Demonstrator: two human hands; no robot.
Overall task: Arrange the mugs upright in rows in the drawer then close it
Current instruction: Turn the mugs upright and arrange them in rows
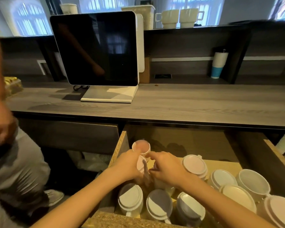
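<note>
Near the drawer's (122,145) rear left corner, a small pink cup (141,147) is gripped by the left hand (128,165), while the right hand (167,168) is held just beside it, its fingers curled over a mug that is mostly hidden, so whether it grips cannot be told. The white mugs (194,164) along the front edge and right side are mostly seen bottom-up and unevenly spaced. The arranging is judged barely begun, and the drawer remains to be closed.

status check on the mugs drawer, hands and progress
Left hand gripping small mug; right hand beside it. Drawer open, mugs mostly upside down. Nothing blocking.
</note>
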